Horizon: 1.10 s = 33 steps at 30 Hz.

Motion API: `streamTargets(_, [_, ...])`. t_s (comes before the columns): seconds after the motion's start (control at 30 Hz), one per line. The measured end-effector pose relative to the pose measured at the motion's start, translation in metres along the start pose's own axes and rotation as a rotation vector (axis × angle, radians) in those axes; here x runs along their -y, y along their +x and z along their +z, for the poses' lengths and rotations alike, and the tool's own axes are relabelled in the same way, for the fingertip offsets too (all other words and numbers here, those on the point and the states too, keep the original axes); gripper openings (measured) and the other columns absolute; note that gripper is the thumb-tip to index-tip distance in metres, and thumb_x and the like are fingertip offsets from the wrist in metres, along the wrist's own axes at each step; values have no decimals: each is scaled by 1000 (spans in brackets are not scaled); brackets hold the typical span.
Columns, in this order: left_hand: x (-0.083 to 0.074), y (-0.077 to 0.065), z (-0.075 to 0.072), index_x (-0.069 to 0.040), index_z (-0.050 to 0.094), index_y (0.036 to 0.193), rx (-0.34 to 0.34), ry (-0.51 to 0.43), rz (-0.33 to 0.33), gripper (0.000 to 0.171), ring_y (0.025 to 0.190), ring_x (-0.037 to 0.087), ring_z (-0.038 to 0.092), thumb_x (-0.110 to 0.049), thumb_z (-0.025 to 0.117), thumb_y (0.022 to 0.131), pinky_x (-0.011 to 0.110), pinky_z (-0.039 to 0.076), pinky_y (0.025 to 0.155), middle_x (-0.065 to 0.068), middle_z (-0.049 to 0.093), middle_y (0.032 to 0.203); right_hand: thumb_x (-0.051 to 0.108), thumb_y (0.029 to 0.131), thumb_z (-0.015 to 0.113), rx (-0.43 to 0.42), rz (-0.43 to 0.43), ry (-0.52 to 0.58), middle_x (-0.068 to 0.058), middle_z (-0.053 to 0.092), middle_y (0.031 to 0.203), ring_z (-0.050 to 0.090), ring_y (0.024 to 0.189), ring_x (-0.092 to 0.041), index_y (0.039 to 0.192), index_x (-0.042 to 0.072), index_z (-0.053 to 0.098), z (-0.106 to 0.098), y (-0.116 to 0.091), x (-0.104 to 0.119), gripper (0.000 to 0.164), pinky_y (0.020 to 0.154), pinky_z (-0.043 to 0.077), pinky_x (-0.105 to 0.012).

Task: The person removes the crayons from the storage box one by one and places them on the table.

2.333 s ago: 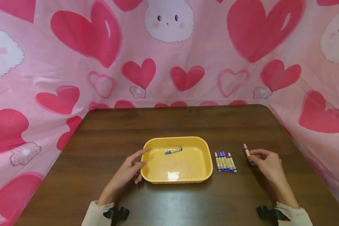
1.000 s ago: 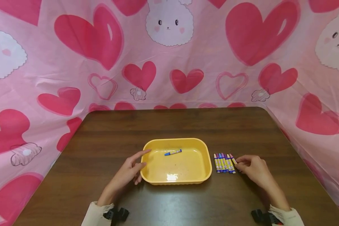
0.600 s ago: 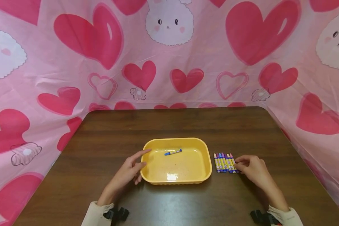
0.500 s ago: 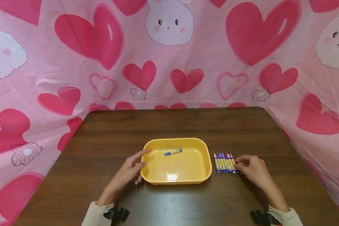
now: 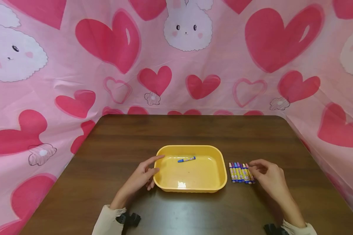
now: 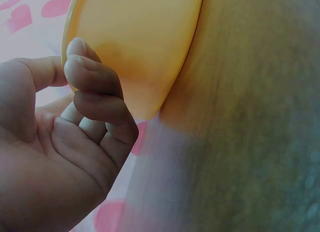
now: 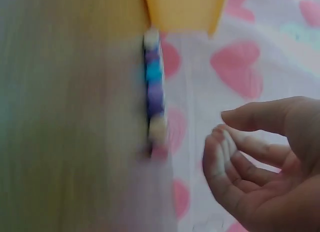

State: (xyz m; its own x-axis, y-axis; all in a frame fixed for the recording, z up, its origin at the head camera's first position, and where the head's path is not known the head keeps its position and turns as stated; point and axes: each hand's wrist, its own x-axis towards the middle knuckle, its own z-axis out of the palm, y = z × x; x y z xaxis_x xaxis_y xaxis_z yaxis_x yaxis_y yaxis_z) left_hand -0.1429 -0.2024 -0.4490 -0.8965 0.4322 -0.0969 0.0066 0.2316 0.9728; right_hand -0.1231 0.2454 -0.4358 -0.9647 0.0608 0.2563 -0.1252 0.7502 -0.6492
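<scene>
A shallow yellow plastic tray [image 5: 191, 189] stands on the dark wooden table, with one blue crayon [image 5: 186, 159] lying in it. My left hand [image 5: 142, 174] holds the tray's left rim; in the left wrist view, thumb and fingers lie on either side of the wall. Right of the tray, several crayons [image 5: 240, 173] in yellow wrappers lie side by side in a row, a pink one at its right end. Just above that end is my right hand [image 5: 269, 176], partly hiding it. In the right wrist view its loosely bent fingers hold nothing and are apart from the crayons.
The brown table [image 5: 176, 130] extends around the tray and the crayons. Behind it and along both sides hangs a pink cloth [image 5: 176, 81] printed with hearts and rabbit faces. A dark strap device sits on each wrist.
My right hand has brought the pink crayon leftward to the end of the row, laid it down and let go. The left hand stays at the tray. The head view has shifted slightly.
</scene>
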Motion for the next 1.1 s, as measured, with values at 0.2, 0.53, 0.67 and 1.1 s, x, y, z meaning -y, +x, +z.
streamTargets(0.2, [-1, 1, 0, -14, 42, 151, -16, -16, -3, 50, 41, 17, 49, -10, 53, 103, 26, 48, 42, 12, 55, 56, 4, 83, 78, 65, -168, 153, 7, 67, 78, 61, 71, -6, 90, 11, 74, 24, 3, 57, 10, 64, 54, -22])
streamTargets(0.53, [2, 1, 0, -17, 43, 150, 1, -25, -13, 49, 41, 17, 50, -15, 53, 103, 26, 47, 42, 11, 56, 56, 2, 82, 77, 305, -507, 93, -1, 68, 95, 63, 86, -18, 96, 7, 73, 81, 23, 125, 16, 77, 56, -35])
streamTargets(0.67, [4, 2, 3, -17, 43, 150, 2, -32, -21, 48, 40, 16, 50, -15, 54, 103, 26, 47, 41, 7, 56, 55, 5, 83, 75, 373, -586, -43, -10, 67, 104, 61, 102, -30, 104, 1, 70, 107, 33, 133, 23, 91, 51, -45])
streamTargets(1.1, [0, 2, 1, -19, 45, 149, -28, -15, -42, 48, 41, 20, 49, -16, 55, 102, 28, 48, 42, 13, 56, 57, 1, 85, 69, 320, -646, -213, -10, 62, 100, 58, 97, -33, 104, 3, 68, 154, 41, 132, 19, 84, 48, -48])
